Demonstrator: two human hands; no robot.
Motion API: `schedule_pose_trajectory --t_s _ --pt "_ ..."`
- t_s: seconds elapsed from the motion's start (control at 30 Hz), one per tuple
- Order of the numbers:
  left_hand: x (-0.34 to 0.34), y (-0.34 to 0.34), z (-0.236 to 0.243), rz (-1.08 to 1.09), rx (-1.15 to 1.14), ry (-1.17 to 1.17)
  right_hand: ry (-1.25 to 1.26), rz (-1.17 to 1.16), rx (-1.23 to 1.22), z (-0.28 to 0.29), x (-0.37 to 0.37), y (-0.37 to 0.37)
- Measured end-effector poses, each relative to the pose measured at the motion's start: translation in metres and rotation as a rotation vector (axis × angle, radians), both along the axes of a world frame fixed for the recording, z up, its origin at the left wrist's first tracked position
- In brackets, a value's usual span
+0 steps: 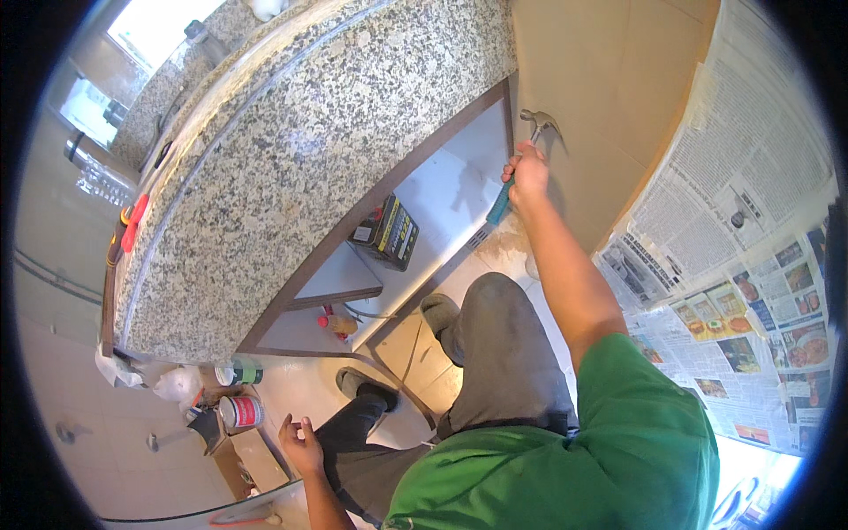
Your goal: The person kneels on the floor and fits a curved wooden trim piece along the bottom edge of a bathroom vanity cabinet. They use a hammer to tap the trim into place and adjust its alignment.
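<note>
My right hand is wrapped round a claw hammer with a teal grip, held out beside the tiled wall at the right end of the counter. The metal head points up, close to the wall; whether it touches cannot be told. Below and to the left, my left hand hangs by my left leg, its fingers apart and loosely bent, with nothing in it. Between the hands stands the open cabinet under the granite counter. A black and yellow box sits inside it.
Newspaper sheets cover the surface on my right. Red-handled pliers lie at the counter's left edge. A white and red can and a cardboard box stand at lower left. A red-capped bottle is near the cabinet base.
</note>
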State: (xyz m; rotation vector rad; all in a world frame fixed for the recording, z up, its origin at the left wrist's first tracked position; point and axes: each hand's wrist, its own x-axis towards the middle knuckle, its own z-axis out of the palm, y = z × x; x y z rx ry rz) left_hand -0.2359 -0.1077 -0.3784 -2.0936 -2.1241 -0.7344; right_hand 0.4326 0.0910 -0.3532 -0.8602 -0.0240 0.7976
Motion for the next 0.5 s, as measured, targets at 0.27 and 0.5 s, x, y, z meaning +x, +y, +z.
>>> schedule_pose_trajectory --t_s 0.27,0.5 --pt "-0.062 -0.005 -0.015 0.112 -0.021 -0.06 0.022 -0.109 0.025 -0.014 0.006 0.061" --pt "-0.064 -0.002 -0.027 0.258 -0.082 -0.401 0.15 -0.132 0.095 -0.009 0.004 0.082"
